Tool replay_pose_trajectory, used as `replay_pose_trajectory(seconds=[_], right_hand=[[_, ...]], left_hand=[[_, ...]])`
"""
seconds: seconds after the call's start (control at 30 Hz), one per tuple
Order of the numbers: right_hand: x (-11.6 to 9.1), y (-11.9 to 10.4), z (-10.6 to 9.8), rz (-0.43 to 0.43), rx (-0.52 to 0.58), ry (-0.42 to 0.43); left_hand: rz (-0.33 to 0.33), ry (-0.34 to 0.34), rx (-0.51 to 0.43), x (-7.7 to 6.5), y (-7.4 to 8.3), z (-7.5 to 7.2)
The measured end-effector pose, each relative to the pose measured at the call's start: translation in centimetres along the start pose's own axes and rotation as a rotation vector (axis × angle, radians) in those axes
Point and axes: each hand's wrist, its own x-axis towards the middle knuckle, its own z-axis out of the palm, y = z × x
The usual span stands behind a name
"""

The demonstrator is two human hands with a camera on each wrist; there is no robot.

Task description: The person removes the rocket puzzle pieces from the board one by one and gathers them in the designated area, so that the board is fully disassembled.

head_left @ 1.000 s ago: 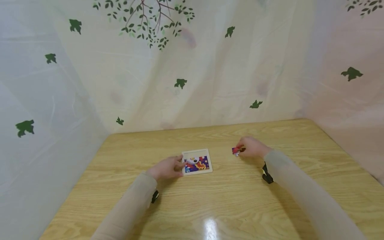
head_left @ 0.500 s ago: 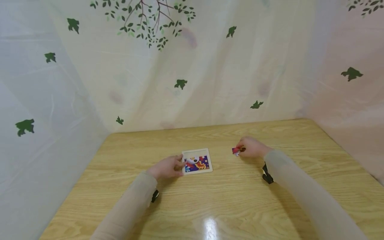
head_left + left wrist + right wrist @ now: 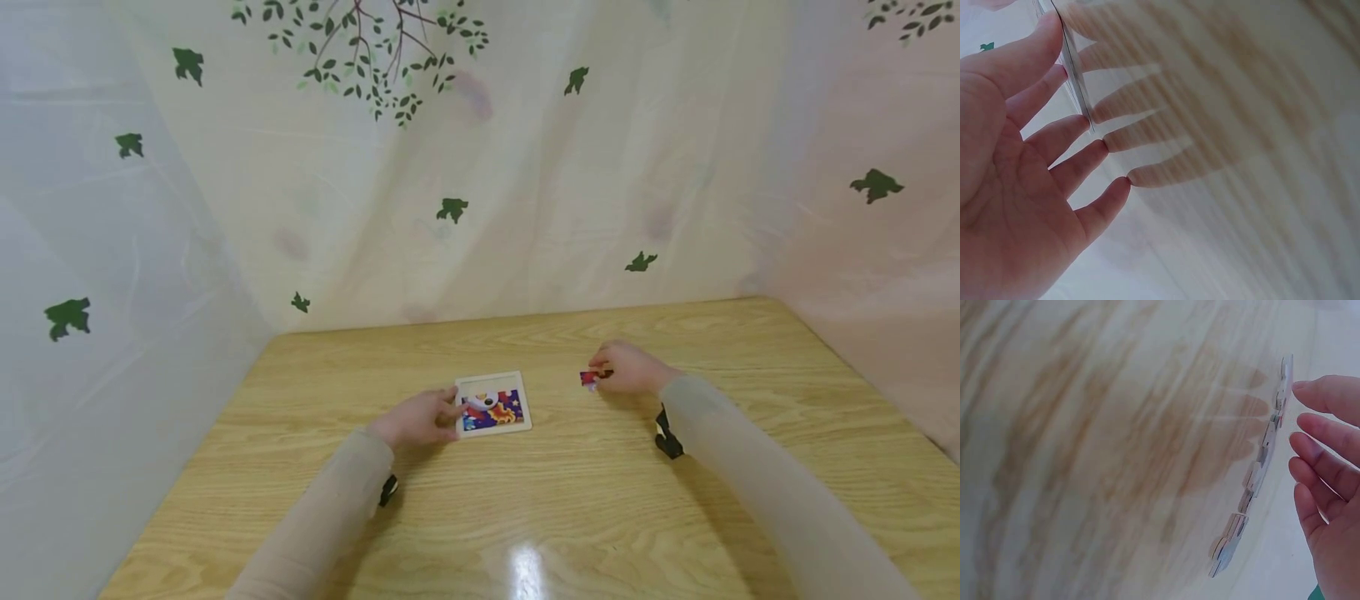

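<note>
Just left of centre in the head view, your left hand (image 3: 420, 417) touches the left edge of a puzzle tray (image 3: 495, 430), fingers extended rather than gripping. Right of centre, your right hand (image 3: 628, 367) is relaxed, holding nothing, beside pieces (image 3: 587, 378) on the table (image 3: 450, 517); fingertip contact is unclear.

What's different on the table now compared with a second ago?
Very little: the loose puzzle pieces at the right hand look slightly different, perhaps nudged or turned; I can't tell which way. The left hand is still at the puzzle frame, which hasn't visibly moved.
</note>
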Motion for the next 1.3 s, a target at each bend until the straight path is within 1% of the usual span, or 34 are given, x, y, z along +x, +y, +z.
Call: replay_pose_trajectory(seconds=[0.13,0.23,0.33,0.47,0.8,0.93,1.07,1.2,1.3], right_hand=[[-0.1,-0.6,0.0,-0.004,0.025,0.021],[0.0,-1.2,0.1,-0.031,0.044,0.044],[0.0,-2.0,0.4,-0.056,0.06,0.057],[0.3,-3.4,0.8,-0.075,0.07,0.059],[1.3,-6.2,1.5,-0.078,0.093,0.029],[1.6,-7.2,1.9,-0.086,0.122,0.035],[2.1,-8.1,2.4,-0.104,0.117,0.043],[2.5,-9.0,2.8,-0.117,0.117,0.022],[2.7,-9.7,3.0,-0.114,0.124,0.003]], left_hand=[[-0.005,0.001,-0.009,-0.1,0.0,0.1],[-0.015,-0.002,-0.017,-0.2,-0.1,0.2],[-0.022,-0.005,-0.022,-0.3,-0.1,0.2],[-0.014,-0.004,-0.021,-0.5,-0.2,0.3],[-0.011,0.003,-0.019,-0.7,-0.1,0.3],[-0.003,0.0,-0.019,-0.9,-0.2,0.3],[-0.005,-0.004,-0.034,-1.1,-0.1,0.3],[-0.008,-0.007,-0.031,-1.3,-0.1,0.2],[0.008,-0.006,-0.023,-1.4,0.0,0.1]])
